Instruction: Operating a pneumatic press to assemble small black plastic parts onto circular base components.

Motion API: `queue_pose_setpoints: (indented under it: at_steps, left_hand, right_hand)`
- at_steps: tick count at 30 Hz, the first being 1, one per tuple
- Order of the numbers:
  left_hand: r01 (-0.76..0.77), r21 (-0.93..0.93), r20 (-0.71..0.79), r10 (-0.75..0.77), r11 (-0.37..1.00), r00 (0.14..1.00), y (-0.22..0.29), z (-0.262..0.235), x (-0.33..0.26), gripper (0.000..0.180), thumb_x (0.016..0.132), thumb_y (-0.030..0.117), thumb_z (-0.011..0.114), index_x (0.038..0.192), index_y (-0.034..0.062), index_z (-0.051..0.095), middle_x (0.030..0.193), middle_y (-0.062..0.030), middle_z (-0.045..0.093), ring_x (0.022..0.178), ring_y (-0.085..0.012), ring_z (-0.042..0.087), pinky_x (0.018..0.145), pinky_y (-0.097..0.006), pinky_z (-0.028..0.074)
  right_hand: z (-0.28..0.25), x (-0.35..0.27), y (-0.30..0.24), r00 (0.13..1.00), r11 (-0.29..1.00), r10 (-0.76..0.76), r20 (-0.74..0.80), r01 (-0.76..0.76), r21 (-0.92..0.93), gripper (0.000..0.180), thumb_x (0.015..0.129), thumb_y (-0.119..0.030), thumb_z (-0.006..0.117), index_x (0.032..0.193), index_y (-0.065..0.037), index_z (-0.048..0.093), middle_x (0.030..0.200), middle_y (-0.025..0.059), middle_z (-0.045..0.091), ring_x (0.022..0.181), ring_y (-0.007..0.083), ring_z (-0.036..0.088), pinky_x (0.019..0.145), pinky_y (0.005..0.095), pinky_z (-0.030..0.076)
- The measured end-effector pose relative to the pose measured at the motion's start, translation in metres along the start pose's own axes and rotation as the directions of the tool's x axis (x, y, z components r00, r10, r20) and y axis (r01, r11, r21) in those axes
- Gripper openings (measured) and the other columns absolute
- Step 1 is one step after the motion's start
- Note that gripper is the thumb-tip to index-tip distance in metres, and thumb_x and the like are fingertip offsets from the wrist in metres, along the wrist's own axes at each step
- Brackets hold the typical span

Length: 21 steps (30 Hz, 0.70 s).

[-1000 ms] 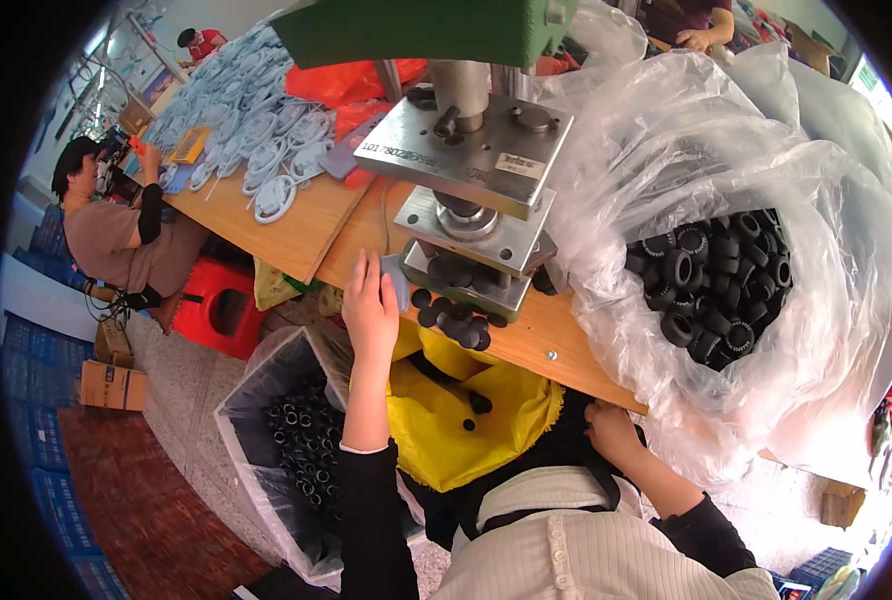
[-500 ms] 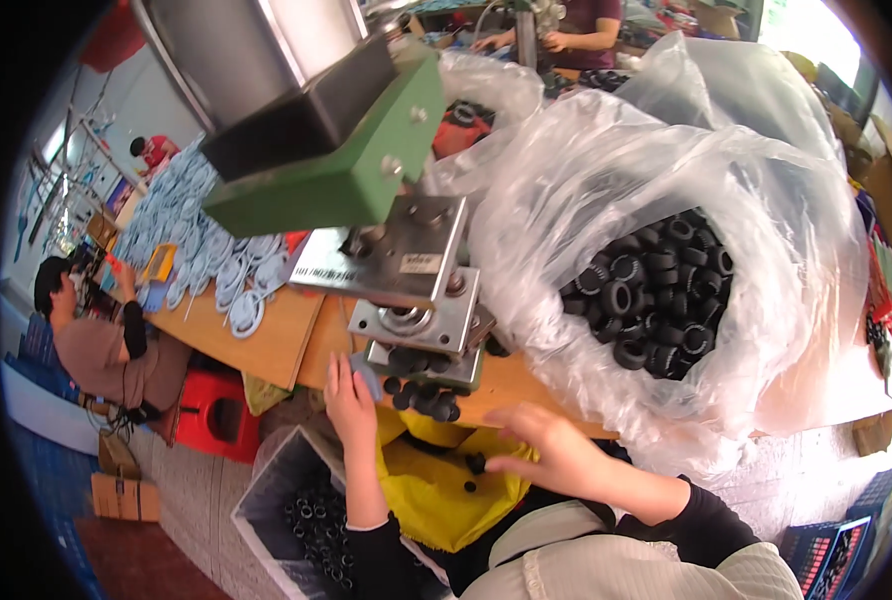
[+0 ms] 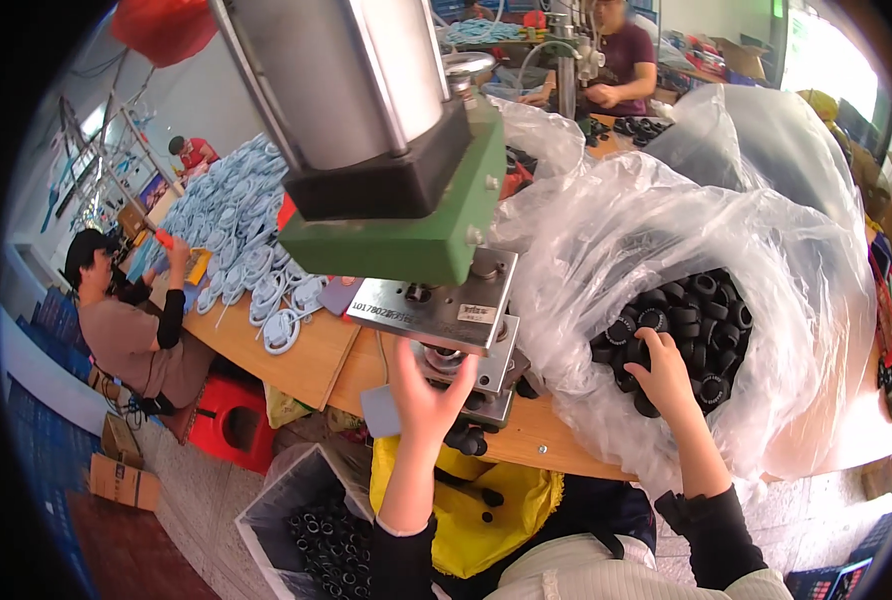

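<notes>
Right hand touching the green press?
Apart. The head view shows part of the clear plastic bag between the right hand and the green press.

Blk rnd pcs (image 3: 701, 328), heaped, in clr bag (image 3: 781, 310)

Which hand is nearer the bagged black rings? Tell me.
Right. The right hand is at the black rings; the left hand is off to their left, at the press.

Over at 2 o'clock glares a bright window (image 3: 831, 62); a pale wall (image 3: 201, 95) rises at 10 o'clock. The wooden desk (image 3: 571, 445) stretches from 9 to 4 o'clock, 1 red stool (image 3: 211, 425) at 8 o'clock on greyish floor (image 3: 198, 520).
</notes>
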<state>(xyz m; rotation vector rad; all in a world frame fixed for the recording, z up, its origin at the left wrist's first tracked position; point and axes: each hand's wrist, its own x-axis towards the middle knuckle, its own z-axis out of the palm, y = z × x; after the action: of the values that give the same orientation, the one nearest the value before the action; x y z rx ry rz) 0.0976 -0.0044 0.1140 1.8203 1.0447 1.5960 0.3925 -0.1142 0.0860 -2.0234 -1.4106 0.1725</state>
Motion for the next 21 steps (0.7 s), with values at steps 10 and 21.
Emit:
queue_pose_setpoints:
  at_steps: [10, 21]
  left_hand:
    - [-0.119, 0.321, -0.236, 0.2, 0.94, 0.951, -0.006, 0.029, 0.004, 0.033, 0.07, 0.007, 0.076, 0.099, 0.0015, 0.059, 0.086, -0.0109, 0.063, 0.079, -0.0264, 0.062, 0.073, -0.035, 0.048]
    - [0.689, 0.532, -0.8, 0.025, 0.492, 0.6, -0.104, -0.194, -0.185, 0.048, 0.073, 0.012, 0.076, 0.112, -0.005, 0.053, 0.102, -0.0194, 0.059, 0.092, -0.0353, 0.057, 0.085, -0.04, 0.047]
  right_hand:
    - [-0.021, -0.027, -0.115, 0.905, 0.83, -0.425, 0.024, 0.379, 0.409, 0.055, 0.067, -0.013, 0.083, 0.117, -0.006, 0.06, 0.104, 0.0108, 0.057, 0.089, 0.0215, 0.059, 0.074, 0.0291, 0.048]
    - [0.08, 0.028, -0.184, 0.918, 0.706, -0.391, -0.066, 0.345, 0.619, 0.038, 0.067, -0.012, 0.08, 0.099, -0.001, 0.063, 0.09, 0.0191, 0.065, 0.084, 0.0376, 0.063, 0.072, 0.0406, 0.051]
